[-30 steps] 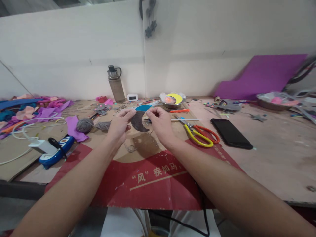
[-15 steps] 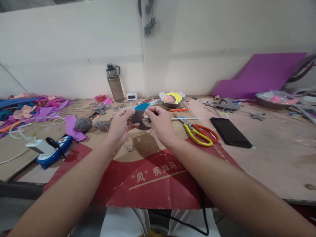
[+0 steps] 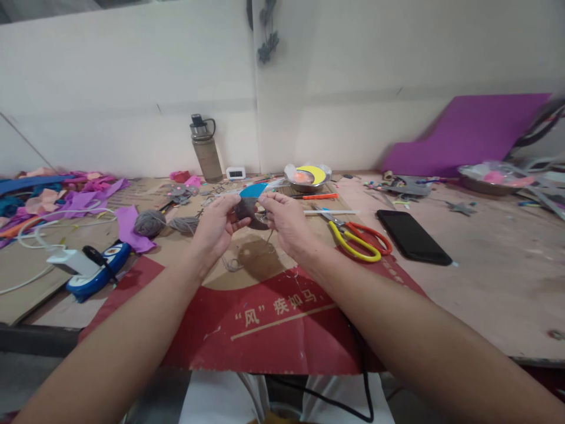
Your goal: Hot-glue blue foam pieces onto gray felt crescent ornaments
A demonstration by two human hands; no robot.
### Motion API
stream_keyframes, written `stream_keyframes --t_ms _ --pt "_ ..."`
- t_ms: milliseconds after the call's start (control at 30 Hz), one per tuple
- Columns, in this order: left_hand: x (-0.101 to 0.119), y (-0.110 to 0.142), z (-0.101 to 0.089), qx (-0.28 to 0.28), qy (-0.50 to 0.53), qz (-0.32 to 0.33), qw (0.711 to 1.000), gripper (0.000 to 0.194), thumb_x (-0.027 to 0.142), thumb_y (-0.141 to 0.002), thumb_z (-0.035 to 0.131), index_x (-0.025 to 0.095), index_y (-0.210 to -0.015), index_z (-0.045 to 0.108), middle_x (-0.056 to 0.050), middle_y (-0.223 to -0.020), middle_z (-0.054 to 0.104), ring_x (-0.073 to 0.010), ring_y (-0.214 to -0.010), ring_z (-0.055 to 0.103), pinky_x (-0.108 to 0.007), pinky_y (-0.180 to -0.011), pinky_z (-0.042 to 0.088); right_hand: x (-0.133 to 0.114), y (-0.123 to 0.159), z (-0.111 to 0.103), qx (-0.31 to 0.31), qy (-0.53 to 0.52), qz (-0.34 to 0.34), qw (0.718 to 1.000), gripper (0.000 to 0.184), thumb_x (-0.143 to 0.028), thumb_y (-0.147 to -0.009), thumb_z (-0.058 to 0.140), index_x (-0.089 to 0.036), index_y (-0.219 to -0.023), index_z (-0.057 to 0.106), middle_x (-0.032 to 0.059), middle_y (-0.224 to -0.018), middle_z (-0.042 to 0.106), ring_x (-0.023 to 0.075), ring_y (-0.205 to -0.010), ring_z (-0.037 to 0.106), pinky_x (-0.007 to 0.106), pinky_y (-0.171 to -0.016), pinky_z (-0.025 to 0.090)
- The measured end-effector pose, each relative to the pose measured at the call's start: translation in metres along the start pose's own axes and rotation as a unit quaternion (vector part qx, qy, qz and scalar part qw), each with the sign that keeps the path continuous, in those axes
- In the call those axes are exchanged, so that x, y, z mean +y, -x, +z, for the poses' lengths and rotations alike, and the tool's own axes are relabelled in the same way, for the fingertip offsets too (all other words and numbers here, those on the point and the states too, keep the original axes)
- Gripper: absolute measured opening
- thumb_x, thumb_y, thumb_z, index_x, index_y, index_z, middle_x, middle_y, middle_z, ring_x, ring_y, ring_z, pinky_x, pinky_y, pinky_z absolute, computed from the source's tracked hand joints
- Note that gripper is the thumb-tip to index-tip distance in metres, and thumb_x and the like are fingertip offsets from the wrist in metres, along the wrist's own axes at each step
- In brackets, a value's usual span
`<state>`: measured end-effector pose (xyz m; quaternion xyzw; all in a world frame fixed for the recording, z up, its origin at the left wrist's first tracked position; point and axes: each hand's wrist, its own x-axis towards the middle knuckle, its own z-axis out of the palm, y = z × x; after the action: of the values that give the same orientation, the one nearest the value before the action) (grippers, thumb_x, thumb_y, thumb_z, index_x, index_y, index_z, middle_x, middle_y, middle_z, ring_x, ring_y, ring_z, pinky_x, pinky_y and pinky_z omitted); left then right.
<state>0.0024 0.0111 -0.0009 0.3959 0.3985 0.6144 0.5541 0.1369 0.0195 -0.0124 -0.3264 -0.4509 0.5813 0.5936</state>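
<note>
A crescent-shaped cutout (image 3: 248, 207) is held up over the table, its top blue and its lower part covered in dark grey. My left hand (image 3: 219, 219) pinches its left side between thumb and fingers. Closed at its inner edge, my right hand (image 3: 285, 217) seems to grip a thin grey yarn strand (image 3: 269, 237) that hangs below the fingers; the fingertips' exact hold is partly hidden. Loose yarn loops (image 3: 232, 264) lie on the cardboard beneath. Two grey yarn balls, one round (image 3: 149, 224) and one flatter (image 3: 183, 225), rest left of my left hand.
Red-and-yellow-handled scissors (image 3: 358, 240) and a black phone (image 3: 414, 237) lie at right. Behind stand a bottle (image 3: 206, 154), a small timer (image 3: 235, 173) and a metal bowl (image 3: 308, 186) with a yellow crescent (image 3: 318, 174). A blue power strip (image 3: 99, 271) and felt scraps (image 3: 53, 200) sit left.
The crescent has tilted, so its grey part looks narrower. My right hand has turned slightly, its fingers shifting beside the crescent; the left hand stays nearly in place.
</note>
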Motion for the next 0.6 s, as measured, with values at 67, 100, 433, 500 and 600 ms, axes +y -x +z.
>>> stream_keyframes --t_ms 67,100,433,500,600 --pt "0.0011 -0.0005 0.0001 0.001 0.013 -0.011 1.000 0.008 0.019 -0.076 0.062 0.016 -0.083 0.060 -0.003 -0.076 0.070 -0.0149 -0.068 0.069 -0.021 -0.054 0.054 -0.0030 0.0015 -0.0001 -0.020 -0.010 0.011 1.000 0.017 -0.031 -0.068 0.069 -0.018 -0.069 0.058 -0.0062 -0.060 0.047 0.0058 -0.050 0.025 0.024 -0.048 0.017" --pt "0.0016 -0.0008 0.0000 0.003 0.017 -0.014 1.000 0.007 0.019 -0.077 0.062 0.015 -0.083 0.060 -0.003 -0.075 0.070 -0.0147 -0.067 0.069 -0.021 -0.054 0.054 -0.0040 0.0016 -0.0004 -0.028 -0.011 0.010 0.999 0.018 -0.031 -0.068 0.069 -0.018 -0.068 0.058 -0.0059 -0.060 0.047 0.0057 -0.050 0.025 0.024 -0.048 0.017" --pt "0.0032 -0.0047 -0.0055 -0.004 0.004 -0.001 1.000 0.009 0.021 -0.076 0.066 0.015 -0.081 0.063 -0.003 -0.076 0.071 -0.0119 -0.063 0.067 -0.020 -0.054 0.053 -0.0048 -0.0023 -0.0031 -0.078 -0.004 0.014 0.997 0.022 -0.035 -0.067 0.071 -0.019 -0.069 0.057 -0.0043 -0.067 0.051 0.0065 -0.054 0.029 0.025 -0.050 0.017" --pt "0.0041 -0.0045 -0.0052 -0.005 0.006 -0.002 1.000 0.009 0.021 -0.075 0.066 0.015 -0.080 0.062 -0.003 -0.075 0.070 -0.0125 -0.063 0.067 -0.021 -0.054 0.054 -0.0056 -0.0017 -0.0028 -0.075 -0.008 0.019 0.997 0.024 -0.036 -0.066 0.072 -0.019 -0.070 0.056 -0.0047 -0.066 0.051 0.0064 -0.053 0.028 0.025 -0.050 0.017" --pt "0.0053 -0.0040 -0.0042 -0.016 0.014 -0.005 1.000 0.010 0.024 -0.077 0.064 0.015 -0.083 0.063 -0.004 -0.077 0.071 -0.0144 -0.065 0.069 -0.023 -0.056 0.055 -0.0071 -0.0005 -0.0020 -0.060 -0.018 0.023 0.998 0.024 -0.036 -0.065 0.071 -0.019 -0.071 0.055 -0.0062 -0.063 0.048 0.0060 -0.051 0.026 0.025 -0.049 0.016"
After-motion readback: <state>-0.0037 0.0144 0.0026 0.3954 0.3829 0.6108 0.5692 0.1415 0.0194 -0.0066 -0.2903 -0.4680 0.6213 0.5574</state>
